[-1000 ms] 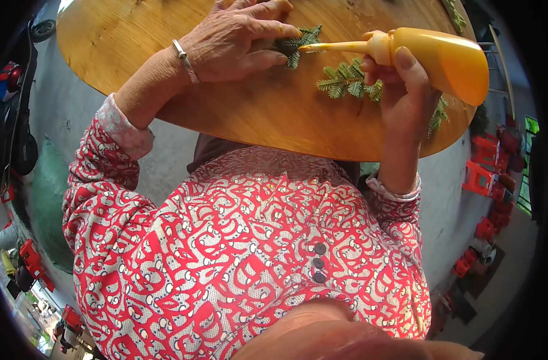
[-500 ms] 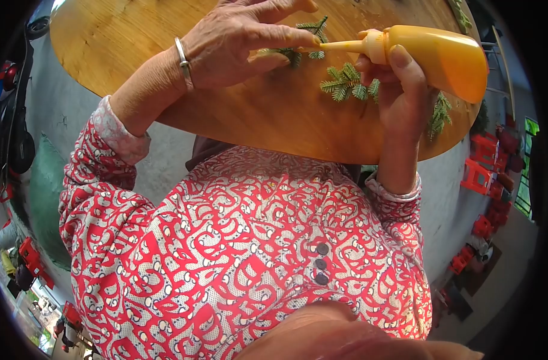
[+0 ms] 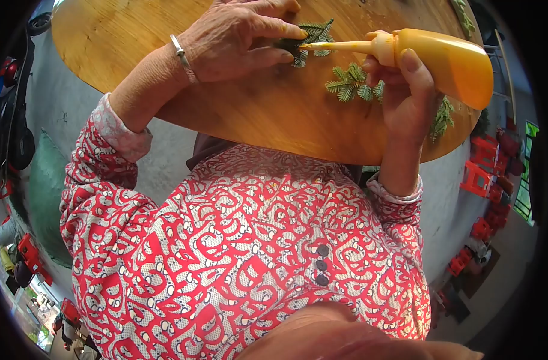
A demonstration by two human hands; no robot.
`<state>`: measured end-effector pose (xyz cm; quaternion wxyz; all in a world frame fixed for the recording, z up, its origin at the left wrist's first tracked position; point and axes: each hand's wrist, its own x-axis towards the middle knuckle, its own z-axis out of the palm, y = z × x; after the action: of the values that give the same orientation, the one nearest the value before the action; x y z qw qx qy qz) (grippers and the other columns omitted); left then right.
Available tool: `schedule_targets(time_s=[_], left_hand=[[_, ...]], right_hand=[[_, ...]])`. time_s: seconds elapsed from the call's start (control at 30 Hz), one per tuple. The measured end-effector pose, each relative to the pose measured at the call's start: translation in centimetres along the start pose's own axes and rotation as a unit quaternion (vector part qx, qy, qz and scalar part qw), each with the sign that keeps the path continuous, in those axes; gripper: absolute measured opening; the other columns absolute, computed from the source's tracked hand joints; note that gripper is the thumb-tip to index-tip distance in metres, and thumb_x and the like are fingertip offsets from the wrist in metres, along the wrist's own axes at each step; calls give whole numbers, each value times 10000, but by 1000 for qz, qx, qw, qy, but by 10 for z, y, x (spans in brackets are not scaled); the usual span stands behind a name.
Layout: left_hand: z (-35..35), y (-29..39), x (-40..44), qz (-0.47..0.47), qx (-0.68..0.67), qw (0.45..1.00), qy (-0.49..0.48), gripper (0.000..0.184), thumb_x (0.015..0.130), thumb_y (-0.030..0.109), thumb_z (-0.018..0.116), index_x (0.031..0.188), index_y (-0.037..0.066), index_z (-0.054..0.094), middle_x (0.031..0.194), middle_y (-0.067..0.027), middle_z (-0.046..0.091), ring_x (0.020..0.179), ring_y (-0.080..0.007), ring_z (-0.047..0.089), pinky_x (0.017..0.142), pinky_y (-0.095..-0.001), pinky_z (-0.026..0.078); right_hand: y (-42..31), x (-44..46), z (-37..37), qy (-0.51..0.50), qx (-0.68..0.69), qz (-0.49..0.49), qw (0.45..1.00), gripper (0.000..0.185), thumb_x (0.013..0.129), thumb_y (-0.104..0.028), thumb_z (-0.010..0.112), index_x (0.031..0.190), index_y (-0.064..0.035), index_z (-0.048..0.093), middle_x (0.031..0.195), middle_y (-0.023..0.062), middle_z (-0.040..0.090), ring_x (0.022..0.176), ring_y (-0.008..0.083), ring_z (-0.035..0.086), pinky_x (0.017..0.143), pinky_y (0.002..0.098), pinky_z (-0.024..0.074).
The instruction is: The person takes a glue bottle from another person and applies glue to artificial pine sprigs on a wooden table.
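My right hand [image 3: 409,90] is wrapped round a yellow-orange squeeze bottle [image 3: 448,66], which lies nearly level with its long thin nozzle pointing left. The nozzle tip is at a green fir-like sprig [image 3: 315,39] on the table. My left hand [image 3: 238,39], with a silver bracelet [image 3: 179,50] at the wrist, is over the left end of that sprig. Its index finger and thumb are spread on either side of the dark needles, and yellow marks show on the fingers. A second sprig [image 3: 349,83] lies below the nozzle, partly hidden by my right hand.
The rounded wooden table [image 3: 256,114] ends close to my body. Another sprig [image 3: 442,117] lies near its right edge, and more greenery [image 3: 463,17] is at the top right. Red plastic stools [image 3: 478,177] stand on the floor to the right; a green sack [image 3: 49,198] lies at left.
The nozzle tip has moved left and slightly down, onto the sprig. My left fingers have drawn back a little to the left, away from the tip.
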<state>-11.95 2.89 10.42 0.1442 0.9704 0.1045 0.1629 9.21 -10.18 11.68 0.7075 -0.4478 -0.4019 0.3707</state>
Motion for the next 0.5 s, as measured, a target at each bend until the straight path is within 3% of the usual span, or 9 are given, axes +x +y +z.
schedule_targets(time_s=[0.1, 0.2, 0.5], left_hand=[[-2, -2, 0, -4, -32, 999, -9, 352, 842, 333, 656, 1170, 208, 640, 1246, -139, 494, 1282, -420, 330, 1008, -569, 230], [0, -3, -1, -9, -28, 1000, -3, 353, 840, 334, 658, 1170, 212, 643, 1262, -137, 492, 1291, -427, 320, 1013, -565, 221], [-4, -2, 0, -13, -46, 999, -14, 363, 823, 329, 678, 1165, 210, 649, 1273, -138, 497, 1295, -418, 322, 1018, -564, 210]], right_hand=[[-2, 2, -1, -5, -3, -7, 1000, 179, 801, -84, 652, 912, 50, 612, 787, 126, 664, 580, 193, 655, 449, 238, 508], [-1, 3, -21, -77, -61, -27, 995, 334, 883, -169, 551, 1121, 66, 551, 984, 237, 647, 724, 238, 648, 544, 282, 498], [-5, 13, -12, -104, -109, -43, 988, 291, 876, -149, 557, 1070, 67, 576, 936, 216, 659, 689, 230, 643, 536, 280, 497]])
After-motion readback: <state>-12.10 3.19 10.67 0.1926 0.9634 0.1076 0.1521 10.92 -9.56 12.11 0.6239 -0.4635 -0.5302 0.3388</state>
